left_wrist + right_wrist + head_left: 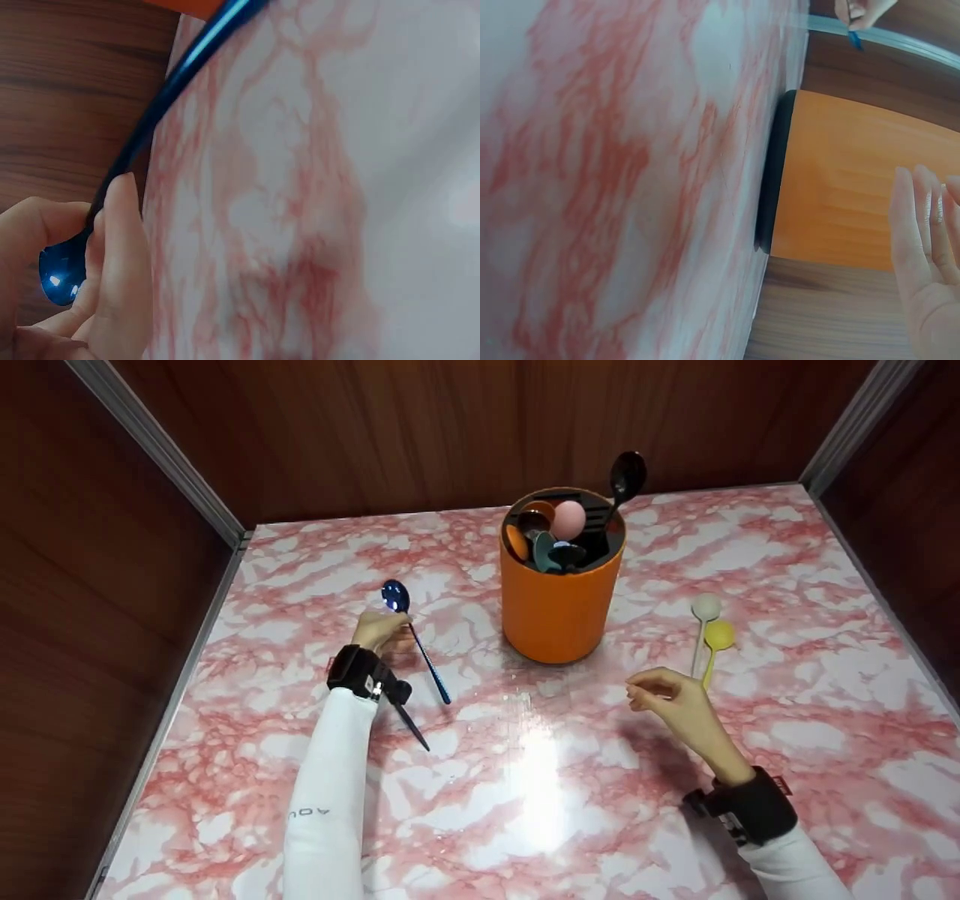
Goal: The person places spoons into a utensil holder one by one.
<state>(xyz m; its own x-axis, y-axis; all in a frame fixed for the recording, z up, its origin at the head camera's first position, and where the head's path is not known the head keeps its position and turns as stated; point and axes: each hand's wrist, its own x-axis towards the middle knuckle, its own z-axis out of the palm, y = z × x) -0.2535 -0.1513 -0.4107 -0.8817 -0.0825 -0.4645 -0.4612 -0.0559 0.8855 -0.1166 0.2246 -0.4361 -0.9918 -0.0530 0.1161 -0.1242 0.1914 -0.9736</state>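
My left hand (381, 631) pinches a shiny blue spoon (429, 664) between thumb and fingers, at the neck just below its bowl. In the left wrist view the spoon's handle (180, 79) slants up and away from the fingertips, and its bowl (63, 271) peeks out behind them. My right hand (679, 706) hovers over the table with loosely bent fingers and holds nothing. In the head view it overlaps the lower handles of a pale spoon (706, 608) and a yellow spoon (718, 636).
An orange utensil holder (559, 619) stands at the back centre with several spoons in it. A black spoon (628, 476) sticks out high on its right. Under my left wrist shows a dark thin handle (414, 727). Wooden walls (390, 435) border the marbled table (480, 810).
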